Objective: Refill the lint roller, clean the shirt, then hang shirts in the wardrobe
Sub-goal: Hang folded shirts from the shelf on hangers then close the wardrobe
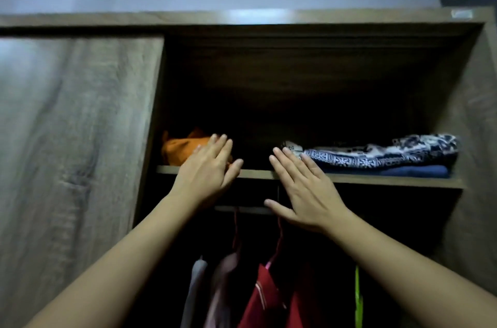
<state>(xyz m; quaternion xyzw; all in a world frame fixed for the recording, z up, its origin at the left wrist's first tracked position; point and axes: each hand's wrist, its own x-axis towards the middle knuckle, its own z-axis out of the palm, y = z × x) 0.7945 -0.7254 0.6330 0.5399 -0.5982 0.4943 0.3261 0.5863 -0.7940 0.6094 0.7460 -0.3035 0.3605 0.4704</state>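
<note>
Unreadable sticker [462, 14] on wardrobe [78, 126]

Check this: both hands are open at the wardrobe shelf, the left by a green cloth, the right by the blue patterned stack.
Not quite. The head view shows the cloth by the left hand is orange, not green. The rest holds: both hands open at the wardrobe shelf, the right hand by the blue patterned stack.

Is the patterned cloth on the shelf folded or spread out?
Folded: the patterned cloth lies in flat stacked layers on a blue cloth, at the right end of the shelf.
</note>
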